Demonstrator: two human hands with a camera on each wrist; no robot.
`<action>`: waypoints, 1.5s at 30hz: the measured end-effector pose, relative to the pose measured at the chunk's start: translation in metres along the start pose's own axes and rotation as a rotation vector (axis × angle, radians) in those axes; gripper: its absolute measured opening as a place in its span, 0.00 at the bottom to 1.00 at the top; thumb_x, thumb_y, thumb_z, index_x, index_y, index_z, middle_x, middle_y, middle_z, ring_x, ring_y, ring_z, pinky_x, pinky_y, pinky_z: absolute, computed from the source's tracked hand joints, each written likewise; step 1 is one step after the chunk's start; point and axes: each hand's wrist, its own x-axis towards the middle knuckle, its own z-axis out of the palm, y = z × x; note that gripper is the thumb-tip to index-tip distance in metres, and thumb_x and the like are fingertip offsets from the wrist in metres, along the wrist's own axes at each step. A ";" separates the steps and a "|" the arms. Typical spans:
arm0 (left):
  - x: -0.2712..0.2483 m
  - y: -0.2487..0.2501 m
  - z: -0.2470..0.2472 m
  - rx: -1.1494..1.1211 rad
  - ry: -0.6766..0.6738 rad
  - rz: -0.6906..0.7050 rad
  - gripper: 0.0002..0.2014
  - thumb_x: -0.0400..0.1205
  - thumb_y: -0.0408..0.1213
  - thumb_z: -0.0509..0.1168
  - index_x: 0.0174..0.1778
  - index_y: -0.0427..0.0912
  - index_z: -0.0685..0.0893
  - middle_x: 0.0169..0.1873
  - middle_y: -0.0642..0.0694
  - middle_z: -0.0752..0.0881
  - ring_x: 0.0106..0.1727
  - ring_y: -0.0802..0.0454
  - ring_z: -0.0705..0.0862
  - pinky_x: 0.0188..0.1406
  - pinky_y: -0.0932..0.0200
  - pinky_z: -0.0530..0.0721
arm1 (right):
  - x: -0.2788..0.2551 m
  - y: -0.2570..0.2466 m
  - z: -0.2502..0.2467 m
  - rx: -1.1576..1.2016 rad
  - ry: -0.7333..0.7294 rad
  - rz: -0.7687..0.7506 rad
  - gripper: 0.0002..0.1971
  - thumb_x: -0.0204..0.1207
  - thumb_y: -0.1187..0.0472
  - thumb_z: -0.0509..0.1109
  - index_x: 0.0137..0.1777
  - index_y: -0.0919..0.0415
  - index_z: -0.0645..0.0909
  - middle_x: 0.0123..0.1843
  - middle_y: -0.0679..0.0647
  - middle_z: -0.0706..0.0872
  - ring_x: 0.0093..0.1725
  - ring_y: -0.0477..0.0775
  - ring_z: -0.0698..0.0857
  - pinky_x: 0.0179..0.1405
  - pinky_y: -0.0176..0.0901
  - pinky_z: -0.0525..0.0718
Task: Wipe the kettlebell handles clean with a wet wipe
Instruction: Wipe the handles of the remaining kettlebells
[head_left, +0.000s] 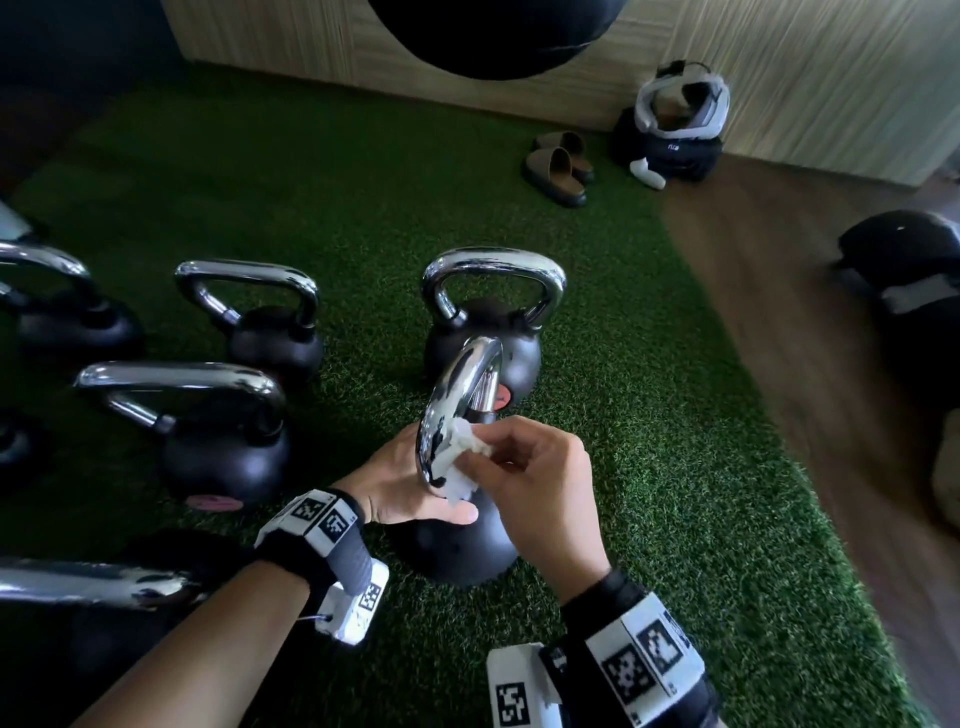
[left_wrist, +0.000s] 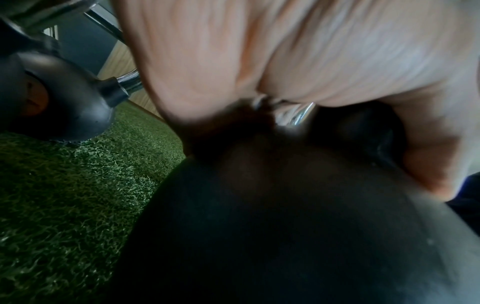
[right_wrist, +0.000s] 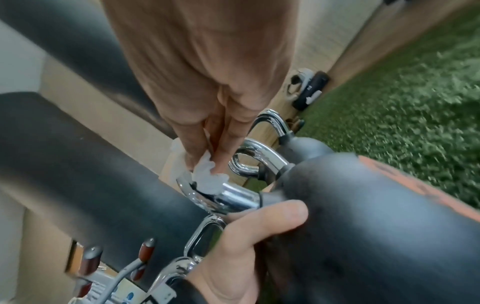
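A black kettlebell (head_left: 467, 551) with a chrome handle (head_left: 462, 384) stands on green turf right in front of me. My left hand (head_left: 400, 483) grips it at the foot of the handle, thumb lying across the top of the ball. My right hand (head_left: 535, 483) pinches a crumpled white wet wipe (head_left: 457, 462) against the near side of the handle. In the right wrist view the wipe (right_wrist: 207, 176) sits on the chrome bar (right_wrist: 233, 195) under my fingertips, with the left hand (right_wrist: 246, 246) below. The left wrist view shows mostly palm (left_wrist: 285, 51) and the dark ball (left_wrist: 259, 226).
Several other chrome-handled kettlebells stand on the turf (head_left: 649, 415): one just behind (head_left: 478, 291), others to the left (head_left: 260, 322) (head_left: 208, 431). Sandals (head_left: 561, 166) and a black bag (head_left: 670, 150) lie by the far wall. Wood floor (head_left: 831, 364) runs along the right.
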 end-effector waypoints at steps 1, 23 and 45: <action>0.000 -0.001 -0.001 -0.023 0.018 -0.047 0.57 0.41 0.64 0.84 0.69 0.49 0.78 0.55 0.56 0.85 0.61 0.54 0.87 0.70 0.44 0.84 | -0.001 0.000 0.001 0.021 0.002 -0.005 0.13 0.67 0.67 0.85 0.42 0.48 0.90 0.36 0.49 0.92 0.35 0.49 0.90 0.41 0.41 0.91; 0.002 -0.011 -0.006 0.003 -0.051 0.073 0.38 0.65 0.44 0.84 0.70 0.33 0.81 0.65 0.36 0.88 0.71 0.42 0.84 0.77 0.44 0.78 | 0.065 0.006 -0.013 -0.136 -0.653 -0.110 0.10 0.75 0.73 0.77 0.50 0.57 0.93 0.40 0.45 0.93 0.38 0.37 0.86 0.39 0.35 0.84; -0.008 -0.002 0.002 0.111 0.008 0.094 0.35 0.62 0.44 0.87 0.65 0.60 0.82 0.56 0.57 0.89 0.62 0.54 0.87 0.69 0.46 0.81 | 0.038 0.019 0.000 0.641 -0.337 0.247 0.14 0.67 0.86 0.75 0.48 0.72 0.81 0.46 0.72 0.88 0.36 0.58 0.89 0.39 0.46 0.92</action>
